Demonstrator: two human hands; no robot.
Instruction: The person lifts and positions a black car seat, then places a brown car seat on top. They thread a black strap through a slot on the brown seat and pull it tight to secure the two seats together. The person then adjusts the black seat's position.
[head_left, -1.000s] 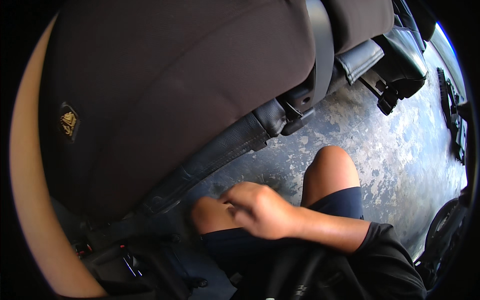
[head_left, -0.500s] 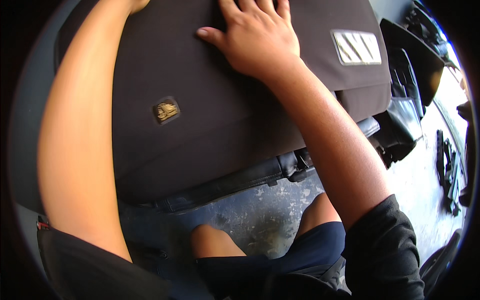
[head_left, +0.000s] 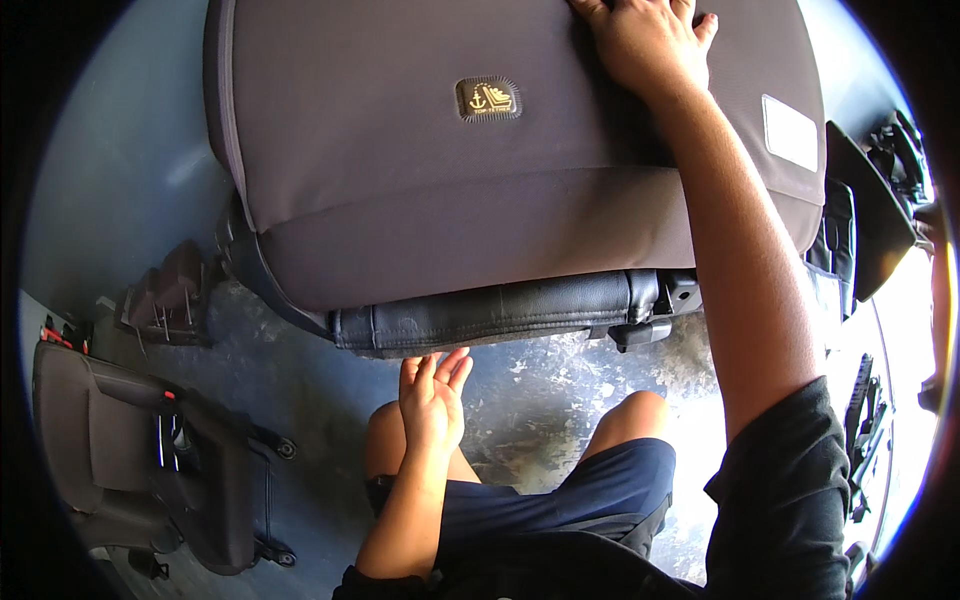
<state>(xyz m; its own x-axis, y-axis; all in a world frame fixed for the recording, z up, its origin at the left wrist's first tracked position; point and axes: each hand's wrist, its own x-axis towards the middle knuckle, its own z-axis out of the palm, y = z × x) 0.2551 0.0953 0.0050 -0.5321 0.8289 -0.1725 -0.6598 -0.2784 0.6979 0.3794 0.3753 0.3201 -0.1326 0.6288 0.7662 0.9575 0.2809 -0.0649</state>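
A large dark grey-brown car seat back (head_left: 400, 150) lies in front of me, its fabric back facing up. It carries a small badge (head_left: 489, 99) with gold symbols and a white label (head_left: 790, 133) at the right. Black stitched leather (head_left: 490, 315) shows along its near edge, beside a black bracket (head_left: 642, 333). My right hand (head_left: 650, 42) rests spread on the far part of the fabric; some fingertips are cut off by the frame. Palm up, my left hand (head_left: 434, 400) is at the near edge, fingers stretched out and fingertips by the leather. Whether they touch it I cannot tell.
On the floor at the left stands another car seat (head_left: 130, 430) with small wheels, and behind it brown headrest-like pieces (head_left: 172, 285). Black parts (head_left: 870, 410) lie at the right, with a dark panel (head_left: 868, 215) behind. The floor (head_left: 520, 400) is scuffed.
My left hand has come back from the far left of the seat back to below its near edge. My right hand has shifted right and farther away. The seat back appears shifted and turned in view.
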